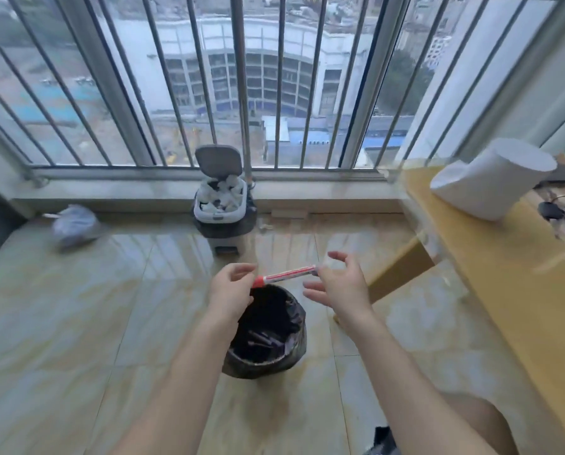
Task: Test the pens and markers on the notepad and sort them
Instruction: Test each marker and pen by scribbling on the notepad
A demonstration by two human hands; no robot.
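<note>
My left hand (231, 288) pinches the marker (287, 274) by its red cap; my right hand (338, 289) lies splayed, loose at the tail. I'd centre it over the bin (261, 369) before releasing.

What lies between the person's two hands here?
In the head view, a red-capped marker spans the gap: the left hand pinches its cap end, the other end reaches the right hand.

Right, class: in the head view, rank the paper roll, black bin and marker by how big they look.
1. Paper roll and black bin: about alike, so tied; their distances from the camera differ.
2. Marker: clearly smallest.
</note>
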